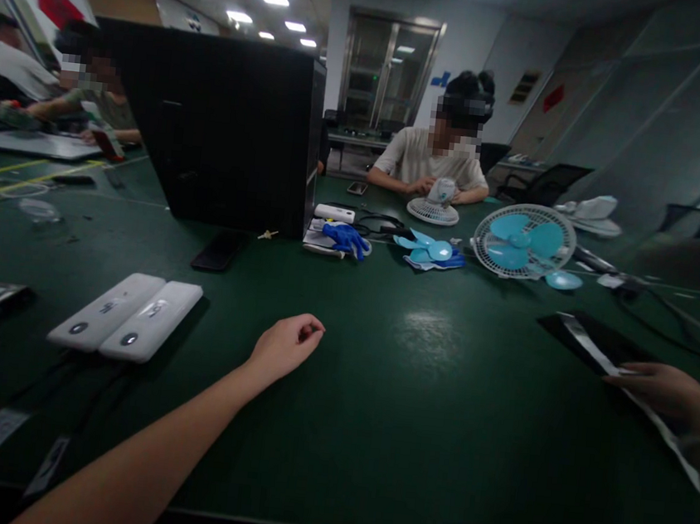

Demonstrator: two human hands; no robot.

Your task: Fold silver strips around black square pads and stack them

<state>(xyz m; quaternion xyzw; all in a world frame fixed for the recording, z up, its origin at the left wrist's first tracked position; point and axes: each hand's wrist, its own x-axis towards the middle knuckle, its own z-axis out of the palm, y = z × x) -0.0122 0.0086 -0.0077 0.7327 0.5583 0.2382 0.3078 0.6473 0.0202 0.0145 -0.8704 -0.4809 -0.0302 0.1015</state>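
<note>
My left hand [288, 341] rests on the green table with its fingers curled into a loose fist, and nothing shows in it. At the right side, my right hand [667, 394] grips the edge of a flat black piece with a silvery strip [591, 346]; its exact kind cannot be made out. Left of my left hand lie two white power banks [153, 320] side by side, with dark cables running toward me. Beyond the hands, a fan head with light blue blades [518, 240] and a loose blue fan blade [427, 247] lie on the table.
A large black computer case [232, 133] stands behind a dark phone [217, 250]. Keys [268, 235] and a blue work glove [349, 239] lie near it. Across the table, a person [433, 158] handles a white fan base [434, 208]. Cables [640, 292] trail at the right.
</note>
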